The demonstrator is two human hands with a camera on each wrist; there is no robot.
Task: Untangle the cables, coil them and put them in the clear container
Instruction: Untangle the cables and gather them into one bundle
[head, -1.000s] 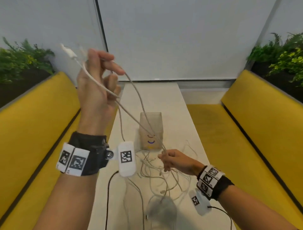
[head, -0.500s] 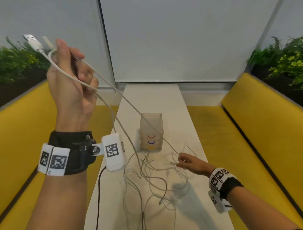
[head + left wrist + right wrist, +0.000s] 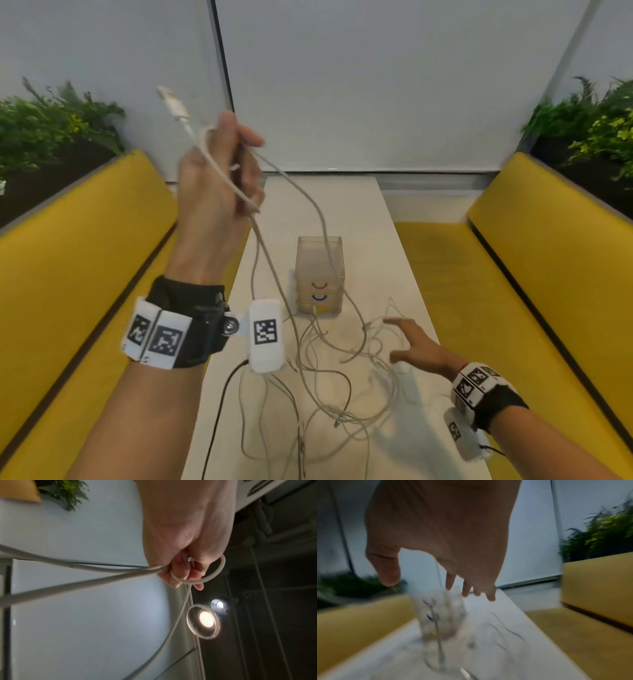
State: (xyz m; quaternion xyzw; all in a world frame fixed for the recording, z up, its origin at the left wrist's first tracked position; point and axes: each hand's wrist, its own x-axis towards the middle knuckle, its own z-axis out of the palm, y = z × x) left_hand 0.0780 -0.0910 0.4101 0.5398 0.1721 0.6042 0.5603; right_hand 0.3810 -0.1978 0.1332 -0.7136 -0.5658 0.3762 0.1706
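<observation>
My left hand [image 3: 219, 178] is raised above the table and grips a white cable [image 3: 301, 205], looped round its fingers [image 3: 181, 574], with the USB plug [image 3: 173, 102] sticking up past the thumb. The cable [image 3: 68, 582] runs down from the fist to a tangle of white cables [image 3: 342, 370] on the table. My right hand [image 3: 414, 346] hovers low over the right side of the tangle, fingers [image 3: 467, 589] spread and holding nothing. The clear container [image 3: 320, 274], marked with red, blue and yellow arcs, stands upright behind the tangle; the right wrist view shows the container [image 3: 440, 615] blurred.
The narrow white table [image 3: 404, 260] runs away from me between two yellow benches [image 3: 78, 260] [image 3: 548, 260]. A black cable [image 3: 219, 404] hangs from the left wrist camera. Plants [image 3: 51, 123] stand behind both benches. A pale wall closes the far end.
My right hand has let go of the cable and moved right, with its fingers now spread. The left hand, still gripping the cable, swung left and has come back toward the centre.
</observation>
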